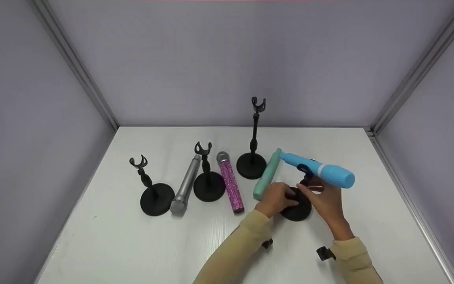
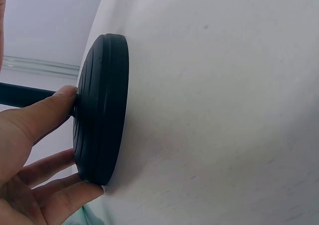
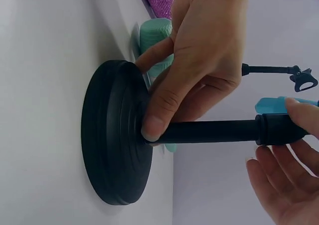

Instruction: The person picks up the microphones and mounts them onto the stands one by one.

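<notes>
A black desktop microphone stand (image 1: 298,213) stands at the right of the table, with a light-blue microphone (image 1: 336,176) lying tilted in its clip. My left hand (image 1: 276,198) holds the stand low down. Its thumb presses at the foot of the pole and its fingers reach the rim of the round base (image 2: 102,110). Higher up, my right hand (image 1: 328,201) pinches the pole's thicker collar (image 3: 280,129) between thumb and fingers, just under the blue microphone. Beside the left hand lies a mint-green microphone (image 1: 267,175). The clip is partly hidden in the head view.
Left of the hands lie a glittery pink microphone (image 1: 231,185) and a silver microphone (image 1: 186,185). Other black stands rise nearby: a tall one (image 1: 252,165) behind, a short one (image 1: 209,187) mid-table, another (image 1: 157,199) at left. Grey panels (image 1: 219,63) wall the table.
</notes>
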`<move>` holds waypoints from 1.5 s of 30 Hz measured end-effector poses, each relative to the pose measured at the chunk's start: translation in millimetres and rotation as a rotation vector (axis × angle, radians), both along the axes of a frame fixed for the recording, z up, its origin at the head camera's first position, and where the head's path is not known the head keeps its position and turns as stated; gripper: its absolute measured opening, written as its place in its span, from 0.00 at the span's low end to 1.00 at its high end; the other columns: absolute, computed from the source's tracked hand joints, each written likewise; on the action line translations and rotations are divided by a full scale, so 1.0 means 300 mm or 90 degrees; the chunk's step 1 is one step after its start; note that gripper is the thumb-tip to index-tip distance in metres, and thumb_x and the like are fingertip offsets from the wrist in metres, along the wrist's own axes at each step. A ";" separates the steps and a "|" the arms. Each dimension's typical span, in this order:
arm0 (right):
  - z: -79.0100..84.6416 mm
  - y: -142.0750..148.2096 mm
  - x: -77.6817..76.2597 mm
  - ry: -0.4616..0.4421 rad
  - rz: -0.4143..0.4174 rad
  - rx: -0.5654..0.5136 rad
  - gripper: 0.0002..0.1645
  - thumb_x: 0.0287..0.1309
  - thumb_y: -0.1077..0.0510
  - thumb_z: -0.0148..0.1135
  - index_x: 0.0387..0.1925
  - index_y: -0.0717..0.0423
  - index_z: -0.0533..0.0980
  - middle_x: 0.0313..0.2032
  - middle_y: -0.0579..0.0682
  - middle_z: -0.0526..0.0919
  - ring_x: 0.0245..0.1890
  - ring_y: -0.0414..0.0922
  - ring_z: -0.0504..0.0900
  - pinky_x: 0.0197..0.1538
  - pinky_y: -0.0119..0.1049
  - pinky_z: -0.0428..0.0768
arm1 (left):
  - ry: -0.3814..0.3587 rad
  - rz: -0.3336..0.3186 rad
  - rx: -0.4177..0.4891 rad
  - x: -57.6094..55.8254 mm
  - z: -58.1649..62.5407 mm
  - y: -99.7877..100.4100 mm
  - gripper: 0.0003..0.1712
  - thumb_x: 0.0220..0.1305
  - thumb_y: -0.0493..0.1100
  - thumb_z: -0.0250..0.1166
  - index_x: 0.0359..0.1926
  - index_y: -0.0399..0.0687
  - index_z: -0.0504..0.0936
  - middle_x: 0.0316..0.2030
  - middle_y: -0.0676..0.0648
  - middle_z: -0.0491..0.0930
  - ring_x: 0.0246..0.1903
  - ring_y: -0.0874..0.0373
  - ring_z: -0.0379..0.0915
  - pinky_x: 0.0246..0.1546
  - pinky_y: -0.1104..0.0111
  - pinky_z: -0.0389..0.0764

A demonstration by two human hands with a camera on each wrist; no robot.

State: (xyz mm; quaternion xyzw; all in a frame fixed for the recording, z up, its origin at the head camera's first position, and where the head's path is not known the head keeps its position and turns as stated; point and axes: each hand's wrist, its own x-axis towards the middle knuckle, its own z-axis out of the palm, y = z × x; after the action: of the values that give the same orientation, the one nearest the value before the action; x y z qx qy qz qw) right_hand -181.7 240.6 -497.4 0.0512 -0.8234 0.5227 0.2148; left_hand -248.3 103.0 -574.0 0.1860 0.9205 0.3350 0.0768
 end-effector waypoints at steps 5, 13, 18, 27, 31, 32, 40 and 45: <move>-0.014 0.008 -0.010 0.007 0.010 -0.019 0.26 0.47 0.74 0.76 0.50 0.71 0.78 0.34 0.66 0.88 0.35 0.38 0.88 0.44 0.32 0.88 | 0.035 -0.012 -0.016 -0.005 -0.005 0.000 0.16 0.59 0.52 0.78 0.47 0.54 0.92 0.43 0.56 0.91 0.47 0.64 0.84 0.50 0.74 0.82; -0.091 0.049 -0.059 -0.011 0.006 0.020 0.17 0.51 0.71 0.76 0.44 0.68 0.82 0.37 0.60 0.88 0.38 0.31 0.86 0.48 0.34 0.87 | 0.043 -0.011 -0.017 -0.005 -0.007 -0.001 0.16 0.60 0.52 0.77 0.47 0.54 0.92 0.44 0.55 0.91 0.48 0.64 0.84 0.52 0.73 0.82; -0.101 0.062 -0.060 0.007 0.046 0.023 0.14 0.55 0.69 0.74 0.44 0.66 0.83 0.40 0.58 0.87 0.41 0.29 0.84 0.49 0.23 0.83 | 0.033 -0.010 -0.013 -0.003 -0.009 -0.002 0.16 0.60 0.52 0.77 0.48 0.53 0.91 0.45 0.55 0.91 0.48 0.63 0.84 0.53 0.73 0.82; -0.104 0.071 -0.059 -0.012 0.062 0.055 0.18 0.58 0.71 0.71 0.50 0.67 0.81 0.46 0.59 0.88 0.44 0.26 0.83 0.51 0.20 0.81 | 0.017 -0.007 -0.011 -0.002 -0.003 -0.002 0.16 0.61 0.52 0.76 0.48 0.54 0.91 0.45 0.55 0.90 0.48 0.64 0.83 0.54 0.72 0.82; -0.098 0.072 -0.058 -0.022 0.075 0.056 0.18 0.60 0.71 0.68 0.52 0.66 0.82 0.49 0.59 0.88 0.46 0.24 0.82 0.52 0.18 0.80 | 0.025 -0.008 -0.007 -0.004 -0.003 -0.002 0.16 0.60 0.52 0.77 0.47 0.54 0.92 0.45 0.56 0.90 0.47 0.64 0.83 0.52 0.73 0.82; -0.096 0.072 -0.057 -0.024 0.078 0.056 0.17 0.61 0.71 0.68 0.52 0.66 0.82 0.49 0.59 0.88 0.47 0.24 0.82 0.52 0.18 0.79 | 0.030 -0.008 -0.006 -0.004 -0.004 -0.002 0.16 0.60 0.52 0.77 0.47 0.54 0.92 0.44 0.56 0.91 0.47 0.64 0.84 0.52 0.73 0.82; -0.103 0.072 -0.055 -0.037 0.069 0.061 0.16 0.62 0.68 0.69 0.52 0.63 0.83 0.49 0.57 0.89 0.48 0.25 0.82 0.54 0.18 0.79 | 0.044 -0.010 -0.001 -0.005 -0.013 -0.003 0.16 0.59 0.52 0.78 0.47 0.53 0.92 0.44 0.56 0.91 0.48 0.63 0.84 0.51 0.73 0.82; -0.099 0.054 -0.049 -0.037 -0.012 0.053 0.19 0.54 0.64 0.78 0.47 0.62 0.83 0.39 0.55 0.90 0.40 0.31 0.86 0.49 0.29 0.85 | 0.039 -0.010 -0.004 -0.002 -0.007 -0.002 0.16 0.60 0.51 0.77 0.48 0.53 0.91 0.45 0.55 0.91 0.49 0.63 0.84 0.52 0.73 0.82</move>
State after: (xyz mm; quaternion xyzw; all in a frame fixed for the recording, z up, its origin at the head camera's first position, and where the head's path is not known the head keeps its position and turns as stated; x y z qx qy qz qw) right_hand -196.5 256.9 -526.9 0.0373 -0.8507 0.4873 0.1936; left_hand -248.8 102.5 -576.0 0.2032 0.9219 0.3259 0.0514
